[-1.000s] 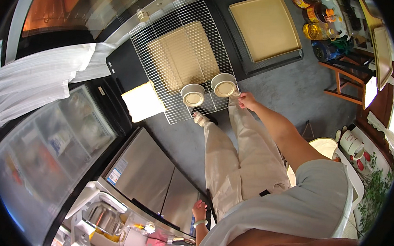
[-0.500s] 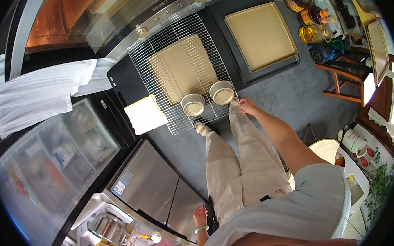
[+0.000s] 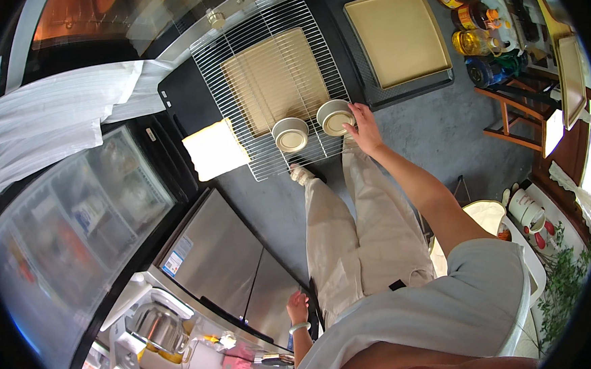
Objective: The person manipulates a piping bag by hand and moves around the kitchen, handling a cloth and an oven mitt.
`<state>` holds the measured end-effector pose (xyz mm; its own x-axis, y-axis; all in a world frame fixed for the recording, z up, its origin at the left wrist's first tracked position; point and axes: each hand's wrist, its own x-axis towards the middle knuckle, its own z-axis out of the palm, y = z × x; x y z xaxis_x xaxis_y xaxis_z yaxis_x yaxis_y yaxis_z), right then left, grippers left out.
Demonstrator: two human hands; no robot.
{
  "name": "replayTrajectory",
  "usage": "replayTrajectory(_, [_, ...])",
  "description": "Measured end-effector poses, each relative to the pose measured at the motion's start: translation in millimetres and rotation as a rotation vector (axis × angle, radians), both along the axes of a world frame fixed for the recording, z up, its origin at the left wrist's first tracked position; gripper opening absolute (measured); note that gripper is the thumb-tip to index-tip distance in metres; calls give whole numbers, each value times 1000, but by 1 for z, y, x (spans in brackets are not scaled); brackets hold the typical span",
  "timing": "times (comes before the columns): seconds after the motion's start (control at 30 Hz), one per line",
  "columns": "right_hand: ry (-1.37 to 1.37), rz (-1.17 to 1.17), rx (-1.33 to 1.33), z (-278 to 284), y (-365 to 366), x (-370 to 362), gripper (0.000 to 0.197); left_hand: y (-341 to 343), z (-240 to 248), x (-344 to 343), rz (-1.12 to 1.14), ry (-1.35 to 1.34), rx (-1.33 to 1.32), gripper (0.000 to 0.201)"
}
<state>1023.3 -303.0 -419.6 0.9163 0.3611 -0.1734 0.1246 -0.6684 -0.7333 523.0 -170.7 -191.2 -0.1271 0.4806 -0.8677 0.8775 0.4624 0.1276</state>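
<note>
Left hand: the left hand (image 3: pixel 298 309) hangs beside the steel cabinet (image 3: pixel 211 247), its fingers loosely curled around nothing; it has no part in the hold, probably because one hand is enough here.
Right hand: the right hand (image 3: pixel 365 127) reaches in from the person's right and meets the nearest side of the right tin (image 3: pixel 335 120). The grip is spread along that side, thumb apart from the fingers; whether it pinches the wall or merely touches it, one cannot tell.
Right tin: it sits on the near right part of the wire rack (image 3: pixel 265 166), by the rack's right edge, within easy reach. It looks upright, mouth upward; being round, it shows no long axis from above.
Left tin: the left tin (image 3: pixel 291 139) stands just beside it, apart, likewise mouth up, presumably spaced so fingers can fit.
Wire rack: its long axis runs away from the person, the far end leaning left; fine bars run crosswise, giving the tins support.
Gold tray: the gold tray (image 3: pixel 271 71) lies beneath the rack, mostly beyond both tins.
</note>
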Motion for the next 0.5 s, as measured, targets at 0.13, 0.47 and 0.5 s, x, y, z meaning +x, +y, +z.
replayTrajectory(0.13, [21, -4, -6, -11, 9, 4, 40, -2, 2, 1, 43, 3, 2, 27])
replayTrajectory(0.47, [-113, -2, -101, -6, 20, -1, 39, -9, -3, 0, 76, -13, 0, 28])
replayTrajectory(0.5, [-138, 7, -121, -3, 22, -2, 43, -9, -4, 0, 83, -23, 1, 28])
